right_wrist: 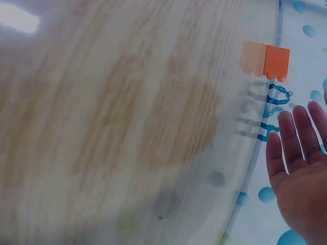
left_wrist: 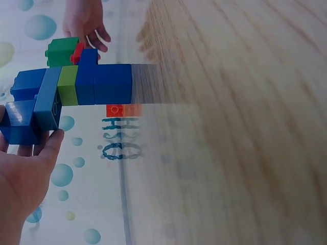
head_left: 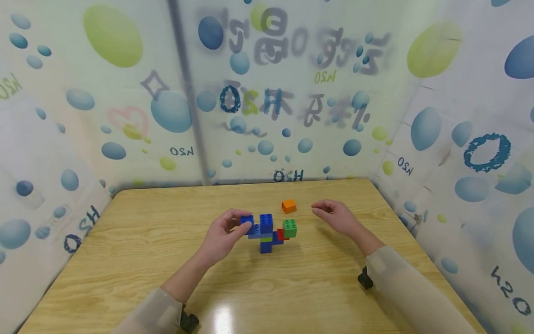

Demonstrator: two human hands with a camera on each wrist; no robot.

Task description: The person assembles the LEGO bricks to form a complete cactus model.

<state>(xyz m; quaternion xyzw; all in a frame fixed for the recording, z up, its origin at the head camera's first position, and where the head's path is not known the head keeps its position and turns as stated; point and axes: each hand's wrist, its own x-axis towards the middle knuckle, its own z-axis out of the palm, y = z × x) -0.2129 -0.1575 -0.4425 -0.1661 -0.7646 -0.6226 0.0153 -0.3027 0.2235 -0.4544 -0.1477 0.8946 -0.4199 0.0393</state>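
Observation:
A small structure of toy building bricks [head_left: 265,247] stands on the table, its lowest brick blue with a lime-green brick [left_wrist: 67,86] above it. My left hand [head_left: 220,235] pinches the blue brick [left_wrist: 21,122] at the structure's left end, thumb on the near side. On the structure's right arm are a red brick [head_left: 280,234] and a green brick [head_left: 289,228]. An orange brick [head_left: 289,206] lies apart behind the structure. To the right of it, my right hand [head_left: 339,218] hovers over the table with nothing in it, fingers loosely extended in the right wrist view.
The wooden table [head_left: 146,241] has a glossy surface that reflects the bricks. A patterned curtain [head_left: 258,139] with blue and green spots hangs behind the table's far edge and along both sides.

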